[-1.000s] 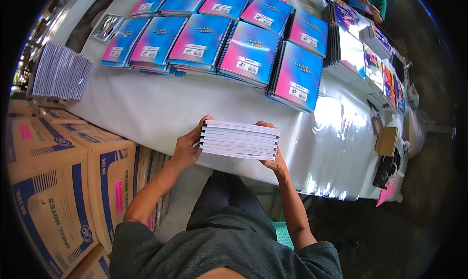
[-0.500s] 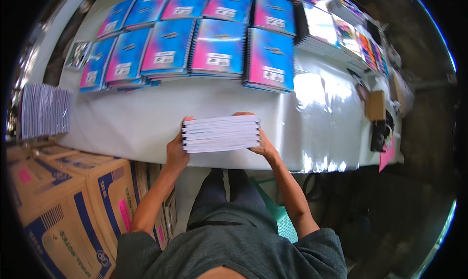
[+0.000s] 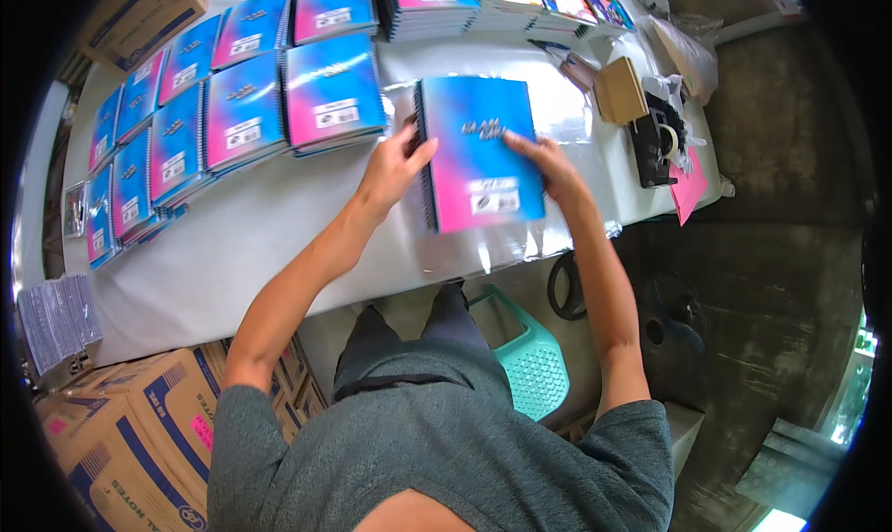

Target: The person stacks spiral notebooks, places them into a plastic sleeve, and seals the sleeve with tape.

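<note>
Blue-and-pink spiral notebook (image 3: 481, 160), centre of the frame, is gripped between left hand (image 3: 394, 168) and right hand (image 3: 555, 166); even side pressure should spare its coil (image 3: 429, 197).

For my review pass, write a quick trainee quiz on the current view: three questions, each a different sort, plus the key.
1. True or false: the left hand is at the spiral edge of the pink-and-blue, rectangular paper notebook.
2. Pick one: what colour is the perforated plastic seat near the lower middle? (A) red (B) mint green (C) orange
3. Short answer: which of the person's hands is nearer the black tape dispenser?

Key
1. True
2. B
3. The right hand
</note>
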Demonstrator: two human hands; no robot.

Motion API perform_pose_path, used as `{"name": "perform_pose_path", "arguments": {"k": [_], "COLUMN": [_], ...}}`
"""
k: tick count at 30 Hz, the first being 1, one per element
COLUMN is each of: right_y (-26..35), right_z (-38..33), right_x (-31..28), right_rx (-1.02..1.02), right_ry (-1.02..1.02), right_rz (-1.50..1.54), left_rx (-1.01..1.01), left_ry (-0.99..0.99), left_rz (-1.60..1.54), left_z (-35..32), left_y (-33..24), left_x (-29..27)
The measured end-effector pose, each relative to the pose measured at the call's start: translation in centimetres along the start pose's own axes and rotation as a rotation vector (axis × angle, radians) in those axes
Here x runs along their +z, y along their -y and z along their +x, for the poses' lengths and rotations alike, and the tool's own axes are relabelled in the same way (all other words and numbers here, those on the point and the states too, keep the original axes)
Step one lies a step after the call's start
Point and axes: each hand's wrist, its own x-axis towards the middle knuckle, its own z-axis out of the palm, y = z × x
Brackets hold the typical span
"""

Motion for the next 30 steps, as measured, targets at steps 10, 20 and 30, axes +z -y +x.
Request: {"name": "perform_pose_path", "arguments": {"k": [10,20,30], "right_y": [-5.7,-4.9,-6.3], "right_z": [9.5,7.4,6.9], "right_x": [-11.9,-11.6,-13.7], "right_rx": [0.171,0.202,-0.166], "right_ry": [0.067,-0.027,-0.216], "right_rz": [-0.113,-0.159,-0.732], "left_rx": [-0.215,-0.247,-0.259], "left_ry": [-0.188,-0.326,-0.429], "left_rz": [-0.131,-0.102,0.536], "left_z": [10.4,8.6,9.9], "left_y": [9.4,8.2,10.9], "left_x": [9.2,11.7,11.8]}}
